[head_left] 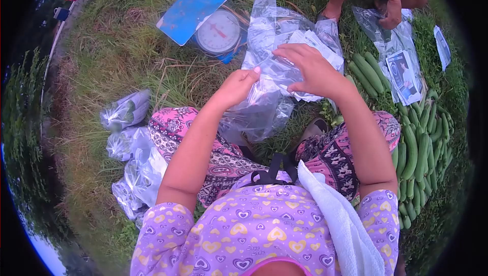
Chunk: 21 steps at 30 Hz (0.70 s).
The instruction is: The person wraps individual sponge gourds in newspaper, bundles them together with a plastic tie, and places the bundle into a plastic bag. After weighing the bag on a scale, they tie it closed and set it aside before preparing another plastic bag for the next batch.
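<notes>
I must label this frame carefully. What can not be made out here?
All in the head view:
Scale dial: reading too small.
Right hand: its grip hidden under its own fingers.
Plastic bag: contents lost in crumpled glare.
Co-worker: cut off by top edge.

The bag (264, 108) was thin clear plastic, glossy and crinkled. The packed bags (127, 113) were of the same shiny film. A label (404, 75) looked like printed paper under plastic. The scale (218, 32) had a smooth, glazed dial, and its blue pan (190, 9) looked painted and matt. The cucumbers (414, 149) were smooth and waxy. The towel (345, 220) was white, nubbly cloth. The grass (112, 57) was rough and dry.
</notes>
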Each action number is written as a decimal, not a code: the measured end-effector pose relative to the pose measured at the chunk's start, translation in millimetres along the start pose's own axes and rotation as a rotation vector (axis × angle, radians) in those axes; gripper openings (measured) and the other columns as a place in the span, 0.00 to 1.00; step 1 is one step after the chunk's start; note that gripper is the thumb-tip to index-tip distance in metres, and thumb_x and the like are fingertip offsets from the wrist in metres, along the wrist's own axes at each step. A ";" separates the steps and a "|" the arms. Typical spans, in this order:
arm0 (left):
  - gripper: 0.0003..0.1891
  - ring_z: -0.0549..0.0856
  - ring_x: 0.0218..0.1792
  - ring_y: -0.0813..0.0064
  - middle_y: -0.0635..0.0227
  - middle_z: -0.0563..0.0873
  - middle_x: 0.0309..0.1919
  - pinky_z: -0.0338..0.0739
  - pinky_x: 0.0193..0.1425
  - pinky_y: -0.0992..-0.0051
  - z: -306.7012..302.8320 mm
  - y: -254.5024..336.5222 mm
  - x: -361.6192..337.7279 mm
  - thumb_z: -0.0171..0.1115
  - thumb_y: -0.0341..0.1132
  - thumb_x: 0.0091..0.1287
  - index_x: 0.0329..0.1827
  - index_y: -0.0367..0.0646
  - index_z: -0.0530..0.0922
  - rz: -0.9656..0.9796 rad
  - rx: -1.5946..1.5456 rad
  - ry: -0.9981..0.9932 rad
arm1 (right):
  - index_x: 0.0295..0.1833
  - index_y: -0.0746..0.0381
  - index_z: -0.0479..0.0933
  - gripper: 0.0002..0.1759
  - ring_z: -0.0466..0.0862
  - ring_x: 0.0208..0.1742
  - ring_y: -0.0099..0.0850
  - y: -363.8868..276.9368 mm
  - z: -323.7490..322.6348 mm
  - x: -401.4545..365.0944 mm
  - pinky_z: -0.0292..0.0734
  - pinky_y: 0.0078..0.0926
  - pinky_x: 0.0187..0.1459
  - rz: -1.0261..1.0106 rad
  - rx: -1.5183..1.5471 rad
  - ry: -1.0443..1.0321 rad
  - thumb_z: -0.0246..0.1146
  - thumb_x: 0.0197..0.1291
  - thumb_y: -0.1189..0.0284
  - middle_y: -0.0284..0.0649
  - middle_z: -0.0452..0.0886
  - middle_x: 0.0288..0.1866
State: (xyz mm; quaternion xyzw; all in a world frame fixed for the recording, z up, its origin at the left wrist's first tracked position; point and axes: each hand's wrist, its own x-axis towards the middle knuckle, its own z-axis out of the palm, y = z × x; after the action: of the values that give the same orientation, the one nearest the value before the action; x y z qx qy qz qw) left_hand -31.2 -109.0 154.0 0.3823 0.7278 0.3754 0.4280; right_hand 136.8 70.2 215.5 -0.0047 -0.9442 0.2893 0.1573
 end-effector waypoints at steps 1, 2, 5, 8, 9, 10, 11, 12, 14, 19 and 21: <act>0.27 0.72 0.31 0.84 0.73 0.79 0.28 0.70 0.39 0.78 -1.4 3.6 -2.1 0.45 0.52 0.74 0.34 0.35 0.79 0.003 -0.003 -0.034 | 0.50 0.60 0.78 0.24 0.76 0.56 0.39 10.0 6.6 2.5 0.67 0.36 0.60 -0.012 -0.024 0.000 0.72 0.43 0.70 0.42 0.81 0.50; 0.27 0.72 0.31 0.84 0.73 0.79 0.28 0.70 0.39 0.77 -2.2 8.9 -5.9 0.44 0.53 0.74 0.33 0.35 0.78 0.007 -0.007 -0.068 | 0.49 0.60 0.78 0.21 0.78 0.54 0.38 17.2 9.6 4.5 0.70 0.35 0.57 -0.024 -0.049 0.000 0.70 0.45 0.72 0.42 0.82 0.48; 0.28 0.71 0.30 0.83 0.73 0.78 0.27 0.70 0.38 0.77 -1.1 3.7 -7.6 0.44 0.54 0.74 0.34 0.35 0.78 -0.013 -0.012 -0.090 | 0.44 0.62 0.80 0.12 0.83 0.41 0.38 17.9 5.9 14.0 0.76 0.32 0.45 0.187 0.284 -0.086 0.66 0.51 0.76 0.42 0.84 0.38; 0.28 0.73 0.31 0.83 0.72 0.79 0.27 0.71 0.39 0.77 -3.7 2.0 -8.9 0.45 0.53 0.74 0.37 0.33 0.80 -0.092 -0.058 -0.099 | 0.38 0.64 0.81 0.06 0.83 0.31 0.39 16.3 12.1 14.3 0.77 0.30 0.36 0.242 0.433 0.017 0.65 0.54 0.76 0.43 0.83 0.29; 0.28 0.74 0.31 0.82 0.71 0.80 0.28 0.71 0.40 0.77 -4.5 4.5 -10.1 0.45 0.53 0.73 0.39 0.33 0.80 -0.123 -0.080 -0.110 | 0.37 0.64 0.81 0.06 0.83 0.32 0.40 16.2 12.0 15.0 0.76 0.32 0.37 0.289 0.409 -0.020 0.64 0.55 0.74 0.44 0.83 0.30; 0.27 0.76 0.33 0.82 0.70 0.81 0.29 0.72 0.41 0.78 -6.1 8.3 -11.0 0.45 0.53 0.73 0.41 0.33 0.80 -0.117 -0.041 -0.030 | 0.37 0.64 0.81 0.06 0.83 0.33 0.41 16.5 10.0 16.0 0.76 0.33 0.38 0.338 0.384 -0.056 0.64 0.56 0.73 0.45 0.83 0.30; 0.27 0.77 0.34 0.82 0.69 0.82 0.31 0.72 0.42 0.78 -7.0 11.9 -10.4 0.46 0.52 0.73 0.43 0.33 0.80 -0.107 -0.002 0.050 | 0.36 0.64 0.81 0.07 0.83 0.33 0.42 18.8 8.8 15.4 0.76 0.35 0.38 0.386 0.356 -0.091 0.63 0.58 0.71 0.46 0.83 0.31; 0.27 0.78 0.35 0.81 0.68 0.83 0.33 0.73 0.44 0.78 -9.8 14.8 -9.4 0.46 0.52 0.73 0.45 0.32 0.80 -0.097 0.036 0.130 | 0.36 0.65 0.81 0.09 0.82 0.33 0.44 20.5 6.9 17.1 0.76 0.36 0.39 0.444 0.230 -0.121 0.62 0.58 0.69 0.47 0.83 0.31; 0.21 0.81 0.38 0.79 0.65 0.84 0.37 0.73 0.47 0.78 -16.4 -4.4 1.0 0.52 0.45 0.72 0.48 0.33 0.80 0.159 0.096 0.382 | 0.35 0.65 0.81 0.13 0.82 0.34 0.46 26.2 2.7 21.4 0.75 0.39 0.39 0.555 -0.025 -0.181 0.61 0.60 0.64 0.49 0.83 0.31; 0.11 0.82 0.36 0.81 0.65 0.85 0.35 0.74 0.42 0.79 -15.0 27.8 -19.5 0.60 0.35 0.67 0.44 0.34 0.81 0.396 0.177 0.569 | 0.34 0.66 0.81 0.17 0.81 0.31 0.47 70.6 32.0 2.1 0.74 0.41 0.37 0.567 0.015 -0.055 0.60 0.61 0.61 0.50 0.82 0.30; 0.08 0.82 0.30 0.83 0.67 0.85 0.30 0.75 0.37 0.82 -3.1 31.9 -27.6 0.61 0.32 0.66 0.39 0.34 0.81 0.384 0.097 0.480 | 0.33 0.66 0.81 0.17 0.82 0.30 0.40 67.6 33.8 4.4 0.74 0.37 0.34 0.634 0.159 -0.054 0.60 0.62 0.62 0.48 0.82 0.29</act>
State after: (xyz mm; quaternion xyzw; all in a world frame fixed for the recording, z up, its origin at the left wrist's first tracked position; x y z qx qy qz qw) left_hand -17.1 -120.4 192.3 0.4331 0.7396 0.4939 0.1463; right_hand 116.9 108.5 153.3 -0.2783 -0.8741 0.3966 0.0344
